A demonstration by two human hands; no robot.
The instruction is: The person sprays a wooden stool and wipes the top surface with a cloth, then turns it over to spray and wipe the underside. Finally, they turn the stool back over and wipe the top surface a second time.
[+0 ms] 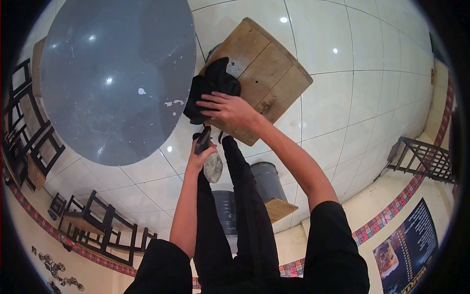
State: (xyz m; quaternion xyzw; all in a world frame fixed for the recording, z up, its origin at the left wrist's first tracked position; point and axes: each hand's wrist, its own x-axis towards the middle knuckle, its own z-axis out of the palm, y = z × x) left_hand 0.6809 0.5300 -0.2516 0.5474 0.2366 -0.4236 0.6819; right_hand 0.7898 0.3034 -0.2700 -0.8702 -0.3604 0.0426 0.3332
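My right hand (229,110) lies with outstretched fingers on a soft black fabric item (201,93), which bunches up over the left side of a wooden stool top (262,78). Lower down and to the left, my left hand (203,155) is closed around a dark grey object with a pale, greyish lower part (212,169); its exact kind I cannot tell. That object hangs just in front of my black-trousered legs, below the black fabric item.
A large round grey table (117,117) stands at the left, close beside the wooden top. Grey drums (267,180) stand by my legs. Dark chairs (105,220) line the left wall, and a black lattice rack (423,159) is at the right.
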